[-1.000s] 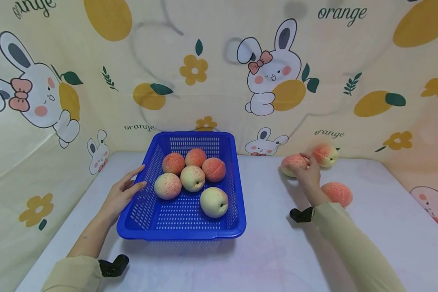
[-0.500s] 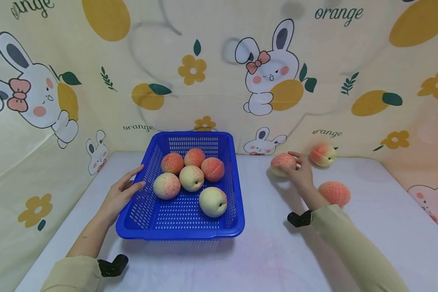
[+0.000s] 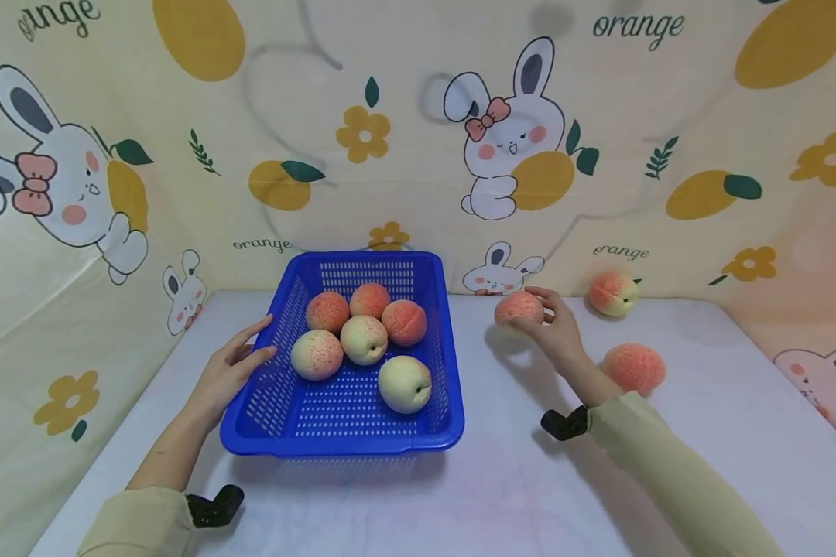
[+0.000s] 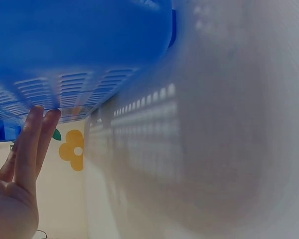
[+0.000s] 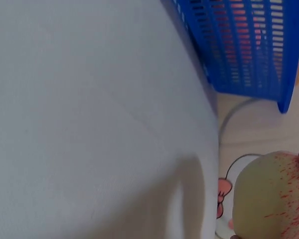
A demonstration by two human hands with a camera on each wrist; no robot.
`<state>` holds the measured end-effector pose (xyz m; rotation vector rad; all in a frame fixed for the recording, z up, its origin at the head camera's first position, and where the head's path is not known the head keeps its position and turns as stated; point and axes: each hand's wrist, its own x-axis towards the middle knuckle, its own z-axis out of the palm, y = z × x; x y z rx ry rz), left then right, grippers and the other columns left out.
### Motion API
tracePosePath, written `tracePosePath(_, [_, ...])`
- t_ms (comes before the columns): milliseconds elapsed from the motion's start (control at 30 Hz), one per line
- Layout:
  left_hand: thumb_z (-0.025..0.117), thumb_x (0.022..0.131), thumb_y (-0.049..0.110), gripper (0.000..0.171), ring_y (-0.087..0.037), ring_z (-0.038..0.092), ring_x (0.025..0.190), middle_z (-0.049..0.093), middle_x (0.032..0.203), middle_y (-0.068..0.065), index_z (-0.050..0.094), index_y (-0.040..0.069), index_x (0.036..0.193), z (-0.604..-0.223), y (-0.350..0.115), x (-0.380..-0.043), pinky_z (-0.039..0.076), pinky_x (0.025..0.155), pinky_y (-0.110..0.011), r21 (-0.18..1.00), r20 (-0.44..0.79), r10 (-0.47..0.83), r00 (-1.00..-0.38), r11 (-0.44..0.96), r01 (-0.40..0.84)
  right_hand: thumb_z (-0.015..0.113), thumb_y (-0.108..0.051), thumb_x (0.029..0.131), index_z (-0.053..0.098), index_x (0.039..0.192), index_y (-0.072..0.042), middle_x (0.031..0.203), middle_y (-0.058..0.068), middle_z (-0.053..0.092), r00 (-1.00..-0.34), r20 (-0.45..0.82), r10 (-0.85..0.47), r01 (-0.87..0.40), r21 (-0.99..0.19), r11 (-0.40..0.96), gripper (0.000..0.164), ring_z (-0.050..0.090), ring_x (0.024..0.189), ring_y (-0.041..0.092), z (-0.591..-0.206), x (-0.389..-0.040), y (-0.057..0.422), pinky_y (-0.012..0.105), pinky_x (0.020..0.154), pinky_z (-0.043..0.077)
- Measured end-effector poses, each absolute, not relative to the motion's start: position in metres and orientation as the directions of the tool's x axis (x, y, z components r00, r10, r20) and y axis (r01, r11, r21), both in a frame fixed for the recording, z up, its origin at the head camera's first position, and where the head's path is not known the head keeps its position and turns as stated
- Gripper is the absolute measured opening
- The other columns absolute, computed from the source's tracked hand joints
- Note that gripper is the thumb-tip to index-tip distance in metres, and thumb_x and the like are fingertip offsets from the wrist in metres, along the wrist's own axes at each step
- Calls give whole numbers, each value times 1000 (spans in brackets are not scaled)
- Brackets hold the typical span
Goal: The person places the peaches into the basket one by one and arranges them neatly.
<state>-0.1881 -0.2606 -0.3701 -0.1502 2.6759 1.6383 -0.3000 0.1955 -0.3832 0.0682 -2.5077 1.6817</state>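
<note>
My right hand [image 3: 556, 329] holds a peach [image 3: 518, 309] between thumb and fingers, a little above the table and to the right of the blue basket [image 3: 341, 446]. In the right wrist view the held peach [image 5: 269, 199] shows a pale yellow underside with red speckles. My left hand [image 3: 231, 371] rests at the basket's left side, thumb and forefinger at the rim. Its fingers [image 4: 29, 149] look straight in the left wrist view, tips against the slotted wall. Several peaches, some red and some pale, lie inside the basket, such as a pale peach [image 3: 405, 384] at the front right.
Two more peaches lie on the right of the white table [image 3: 501, 480]: a red-and-yellow peach [image 3: 613, 294] by the back wall and a red peach [image 3: 634, 368] beside my right forearm. A patterned cloth [image 3: 404, 201] rises behind the table.
My right hand has lifted the peach off the table and carried it left toward the basket. The left hand stays at the basket rim. The view has shifted slightly.
</note>
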Motion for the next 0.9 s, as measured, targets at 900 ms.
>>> tracePosePath(900, [51, 97, 43, 63, -37, 56, 112, 42, 141, -28, 25, 27, 153, -369, -260, -188, 58, 77, -40, 897, -69, -73, -995, 433, -94, 76, -23, 81, 50, 136, -19, 140, 11, 46, -948, 149, -282, -259, -876, 407, 61, 46, 123, 37, -330, -278, 155, 40, 85, 50])
